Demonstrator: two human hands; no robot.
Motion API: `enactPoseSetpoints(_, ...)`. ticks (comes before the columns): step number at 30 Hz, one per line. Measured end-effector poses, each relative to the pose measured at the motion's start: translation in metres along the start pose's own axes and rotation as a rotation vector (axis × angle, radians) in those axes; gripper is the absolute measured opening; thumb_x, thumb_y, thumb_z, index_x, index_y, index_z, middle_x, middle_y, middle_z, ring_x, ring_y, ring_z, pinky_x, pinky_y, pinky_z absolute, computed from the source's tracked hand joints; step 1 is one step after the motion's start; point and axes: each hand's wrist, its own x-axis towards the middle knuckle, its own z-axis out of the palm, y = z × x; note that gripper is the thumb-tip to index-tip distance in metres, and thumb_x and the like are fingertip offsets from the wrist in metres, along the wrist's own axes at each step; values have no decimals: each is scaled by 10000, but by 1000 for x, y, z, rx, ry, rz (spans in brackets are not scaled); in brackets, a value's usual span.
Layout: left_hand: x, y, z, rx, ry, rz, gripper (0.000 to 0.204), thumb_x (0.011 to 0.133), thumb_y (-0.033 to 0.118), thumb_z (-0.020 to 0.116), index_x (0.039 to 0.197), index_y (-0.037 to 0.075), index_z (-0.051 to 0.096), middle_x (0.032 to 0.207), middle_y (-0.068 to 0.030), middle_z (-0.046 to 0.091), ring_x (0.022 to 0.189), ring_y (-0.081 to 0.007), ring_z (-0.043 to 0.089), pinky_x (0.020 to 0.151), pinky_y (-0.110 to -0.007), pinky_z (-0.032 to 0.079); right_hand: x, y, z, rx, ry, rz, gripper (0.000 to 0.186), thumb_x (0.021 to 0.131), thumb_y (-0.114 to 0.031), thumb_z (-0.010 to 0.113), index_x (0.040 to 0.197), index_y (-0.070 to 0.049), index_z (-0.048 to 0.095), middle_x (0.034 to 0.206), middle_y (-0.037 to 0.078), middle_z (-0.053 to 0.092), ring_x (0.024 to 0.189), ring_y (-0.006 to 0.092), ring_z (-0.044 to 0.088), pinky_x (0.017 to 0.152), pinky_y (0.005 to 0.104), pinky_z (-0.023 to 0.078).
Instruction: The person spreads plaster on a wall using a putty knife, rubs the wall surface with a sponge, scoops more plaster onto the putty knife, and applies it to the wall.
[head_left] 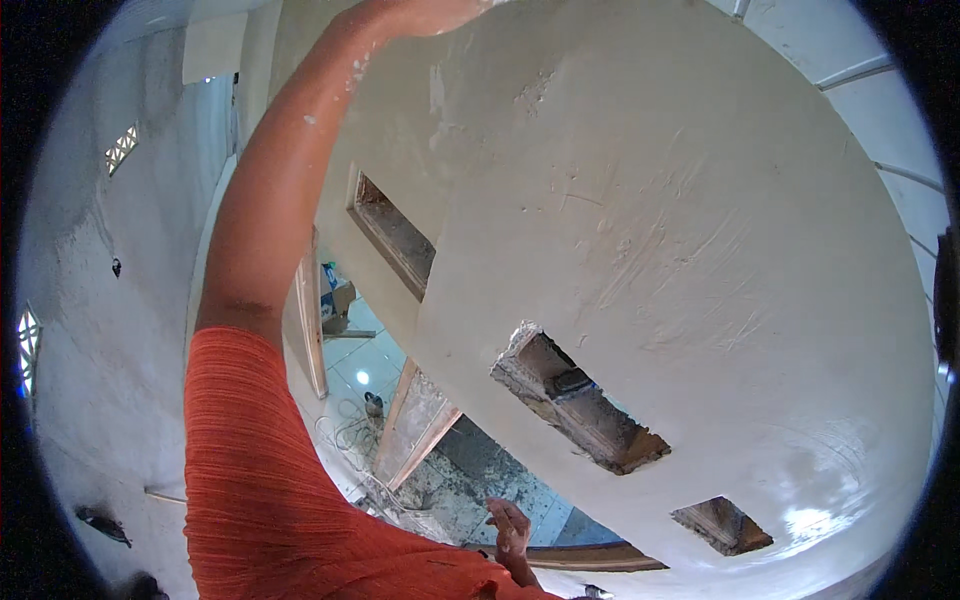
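Note:
My left arm, in a red ribbed sleeve with pale spatters on the forearm, stretches up along the left side of a broad plastered wall. My left hand is at the top edge against this surface; its fingers are cut off, so what it holds, if anything, is hidden. Low in the middle, my right hand shows beside my red shirt. Its palm is smeared with pale dust, the fingers are loosely bent and apart, and nothing shows in them. Scratches and rough patches mark the plaster.
Rough-edged rectangular openings are cut through the wall, one smaller. Below lie a dusty tiled floor, a wood-edged board and tangled cable. A grey wall stands left; white ceiling panels run upper right.

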Motion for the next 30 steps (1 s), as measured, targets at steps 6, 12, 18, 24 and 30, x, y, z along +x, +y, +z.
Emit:
enactPoseSetpoints(6,-68,-20,60,124,-221,-68,352,921,171,566,1260,80,594,1182,-218,625,1056,-359,625,943,-424,487,-1,12,-3,95,82,70,259,909,-226,657,1039,-7,703,1001,93,694,875,168,641,655,287,520)
enactPoseSetpoints(12,-195,23,132,-38,-231,-110,544,797,-16,583,1310,164,575,1220,-133,625,1100,-356,596,972,-422,485,8,9,11,107,4,111,256,898,-235,670,1022,-13,708,1021,108,697,855,165,636,645,293,517)
enactPoseSetpoints(18,-198,16,120,-16,-72,-75,544,766,-4,606,1291,138,582,1190,-162,626,1078,-367,591,957,-439,480,11,12,4,-308,-178,-451,304,960,-305,585,1130,-73,683,1097,157,672,913,221,664,683,340,555)
enactPoseSetpoints(24,-65,-42,32,152,210,-188,358,942,292,568,1115,-13,638,924,-276,650,827,-421,630,743,-470,497,4,23,-2,-13,-121,-100,255,997,-228,517,1173,-120,667,1102,164,667,958,231,666,666,328,561)
enactPoseSetpoints(30,24,-56,-13,122,169,-269,518,986,365,534,1234,-89,553,1127,-305,628,1058,-345,621,904,-415,472,3,14,-2,-54,-8,-184,279,912,-238,632,1046,-4,703,1037,129,688,826,165,638,668,308,536)
